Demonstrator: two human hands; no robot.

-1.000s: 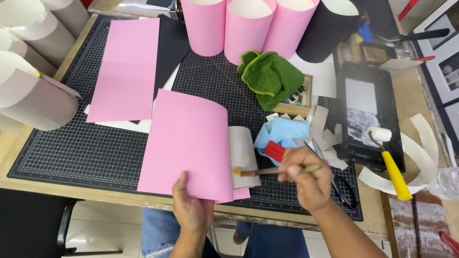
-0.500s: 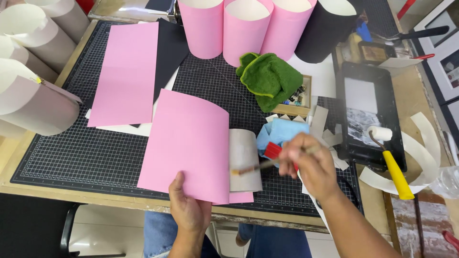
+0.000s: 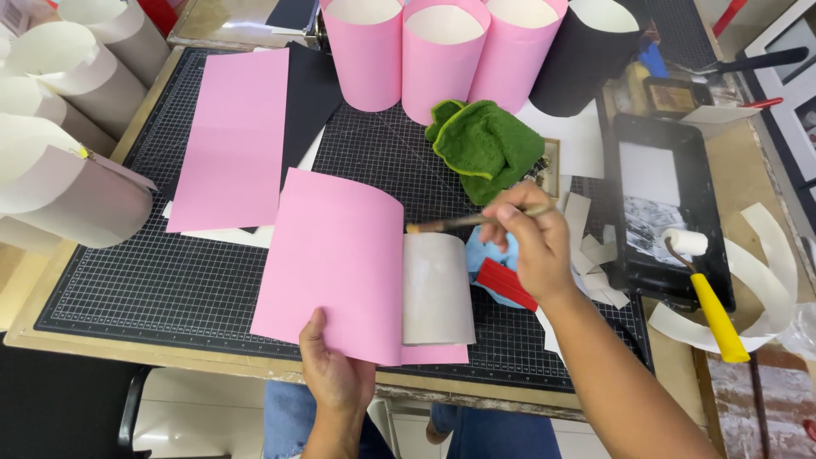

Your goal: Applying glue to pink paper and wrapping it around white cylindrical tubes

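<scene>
A pink sheet of paper [image 3: 336, 259] lies curled over on the black cutting mat [image 3: 170, 280], its pale underside [image 3: 435, 289] showing at the right. My left hand [image 3: 333, 374] pinches the sheet's near edge. My right hand [image 3: 531, 242] holds a thin brush [image 3: 450, 223], its tip at the top of the pale flap. A red-handled tool [image 3: 503, 282] on blue cloth lies under my right wrist.
A flat pink sheet [image 3: 234, 140] lies on the mat's left. Pink paper cylinders [image 3: 442, 55] and a black one [image 3: 586, 59] stand at the back, white rolls [image 3: 59, 183] at the left. A green cloth [image 3: 489, 144], black tray [image 3: 663, 204] and yellow-handled roller [image 3: 705, 285] sit right.
My right hand has moved the brush from the flap's near end up to its far end. The pink sheet has curled over a little more. My left hand stays put.
</scene>
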